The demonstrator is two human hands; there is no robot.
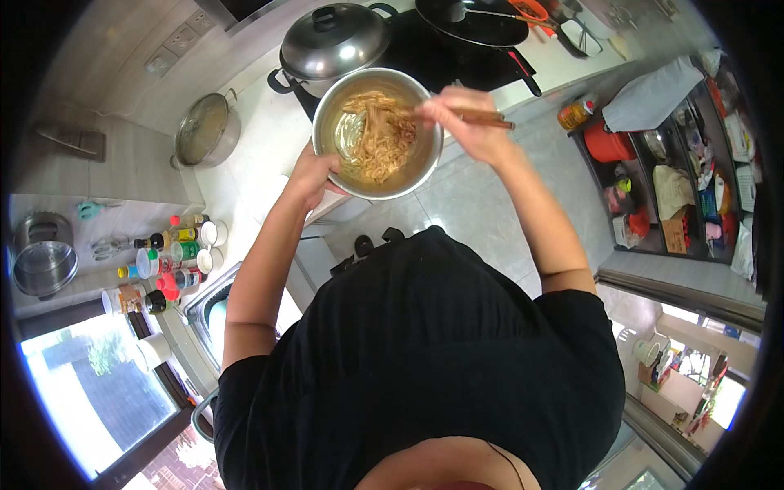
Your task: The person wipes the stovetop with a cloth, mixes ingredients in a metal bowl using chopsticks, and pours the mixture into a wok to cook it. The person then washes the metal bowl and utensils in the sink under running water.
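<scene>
A round metal bowl (pixel 433 155) is held up in front of me, tilted toward the camera, with shredded, sauce-coated food (pixel 380 143) inside. My left hand (pixel 314 177) grips its lower left rim, the thumb over the edge. My right hand (pixel 469 122), slightly blurred, is closed round wooden chopsticks (pixel 490 120) at the bowl's right side. The chopsticks' front ends reach into the food, where motion smears them.
Behind the bowl are a lidded steel pot (pixel 335 45) and a dark pan (pixel 474 24) on the black stove (pixel 490 69). Another pot (pixel 207 131) stands left on the counter, bottles (pixel 175 237) nearer. A loaded shelf rack (pixel 653 147) stands right.
</scene>
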